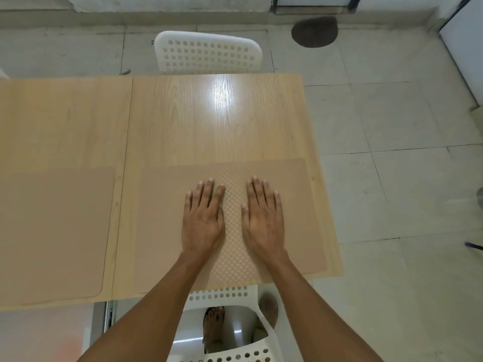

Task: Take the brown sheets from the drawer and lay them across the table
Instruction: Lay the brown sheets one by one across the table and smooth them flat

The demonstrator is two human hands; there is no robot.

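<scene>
Looking down from my head at a pale wood counter (183, 121). Two brown sheets lie flat on its near half. The right-hand sheet (167, 218) sits directly under me; a second sheet (52, 231) lies to its left, just past the seam in the counter. My left hand (203, 218) and right hand (264, 220) rest palm-down, side by side, on the middle of the right-hand sheet, fingers extended and clamped on nothing.

The sheet looks thin, light and limp, with a fine dotted texture that probably grips the counter, though the picture is soft. I judge it best handled by pinching a rounded corner or sliding with flat palms. A white chair (209, 53) stands beyond the sheet, across the counter.
</scene>
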